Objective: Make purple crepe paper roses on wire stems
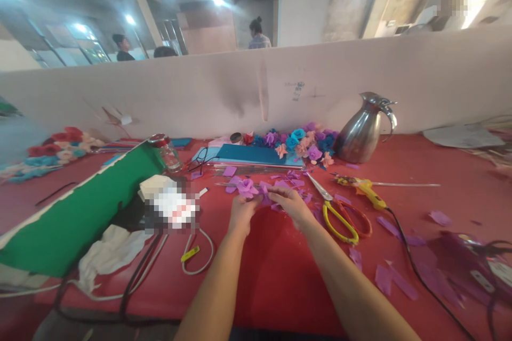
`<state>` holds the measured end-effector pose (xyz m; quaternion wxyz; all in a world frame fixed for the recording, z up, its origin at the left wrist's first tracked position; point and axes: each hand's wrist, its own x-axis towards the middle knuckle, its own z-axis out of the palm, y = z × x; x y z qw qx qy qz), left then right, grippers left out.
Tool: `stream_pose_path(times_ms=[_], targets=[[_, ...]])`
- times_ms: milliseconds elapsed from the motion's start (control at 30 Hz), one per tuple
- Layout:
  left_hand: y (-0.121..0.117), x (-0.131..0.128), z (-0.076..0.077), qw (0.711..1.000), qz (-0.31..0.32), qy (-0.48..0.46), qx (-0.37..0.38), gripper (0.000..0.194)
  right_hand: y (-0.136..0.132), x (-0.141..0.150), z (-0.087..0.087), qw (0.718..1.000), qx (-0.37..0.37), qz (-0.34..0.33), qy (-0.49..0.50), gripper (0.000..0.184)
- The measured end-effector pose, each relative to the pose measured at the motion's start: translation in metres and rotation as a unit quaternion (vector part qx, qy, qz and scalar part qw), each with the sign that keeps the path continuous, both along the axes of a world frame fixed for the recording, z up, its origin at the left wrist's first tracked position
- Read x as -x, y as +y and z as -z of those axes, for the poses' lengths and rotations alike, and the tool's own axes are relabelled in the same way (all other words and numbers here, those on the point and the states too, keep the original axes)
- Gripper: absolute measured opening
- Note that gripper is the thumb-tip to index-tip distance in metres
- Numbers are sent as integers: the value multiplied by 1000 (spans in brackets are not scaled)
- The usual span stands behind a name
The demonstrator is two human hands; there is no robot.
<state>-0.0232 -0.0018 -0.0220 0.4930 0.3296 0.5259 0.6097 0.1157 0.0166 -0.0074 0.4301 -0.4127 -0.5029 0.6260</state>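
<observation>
My left hand [241, 214] is closed around the base of a purple paper flower [247, 187], its petals standing up above the fingers. Close beside it, my right hand [295, 204] pinches a purple paper strip [263, 191] that reaches toward the flower; whether the two are joined cannot be made out. Loose purple paper pieces [294, 176] lie just beyond both hands. To the right of my right hand rest scissors [340, 224] with one yellow and one red handle, blades spread slightly. A yellow glue gun [370, 193] with a black cord lies farther right.
A steel jug [360, 130] stands at the back right beside a heap of finished paper flowers [304, 144]. Blue paper sheets [252, 153] lie in front of the partition [192, 96]. At left are a glass jar [170, 154], a green board [100, 192], crumpled tissue [112, 250] and cables.
</observation>
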Motion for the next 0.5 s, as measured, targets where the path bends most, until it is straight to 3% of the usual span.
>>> stream_pose_path(times_ms=[100,333,500], targets=[[-2,-2,-5,999,32,10,-16,26,0,2,1,1000,-13,-4,11,30],[2,1,1,1000,-2,3,-8,33,5,3,10,996,29,65,59,32],[2,1,-2,999,-1,-47,-16,33,5,5,13,986,-14,160,40,34]])
